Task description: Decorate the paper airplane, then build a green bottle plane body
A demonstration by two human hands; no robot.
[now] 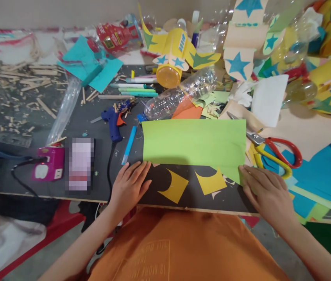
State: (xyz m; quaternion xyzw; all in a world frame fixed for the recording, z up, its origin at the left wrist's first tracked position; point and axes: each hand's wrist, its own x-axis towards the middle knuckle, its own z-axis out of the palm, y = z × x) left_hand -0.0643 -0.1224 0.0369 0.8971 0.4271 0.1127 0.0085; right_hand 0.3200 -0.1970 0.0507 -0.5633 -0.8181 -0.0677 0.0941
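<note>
A light green sheet of paper (193, 140) lies across the dark tabletop in front of me. My left hand (131, 183) rests flat, fingers stretched, with its fingertips at the sheet's lower left corner. At the opposite lower corner, my right hand (266, 191) lies with outstretched fingers touching the green edge. Between my hands are two yellow paper scraps with curved cut-outs, a left one (177, 187) and a right one (212, 182). Scissors (292, 152) with red and yellow handles lie just beyond my right hand. A blue marker (129, 144) is above my left hand.
A blue glue gun (114, 121), a phone (79, 164) and a magenta box (49, 164) with a cable are on the left. Behind the sheet lie a clear plastic bottle (183, 93) and a yellow paper-wrapped bottle (172, 50). Wood sticks (15, 88) and paper scraps surround them.
</note>
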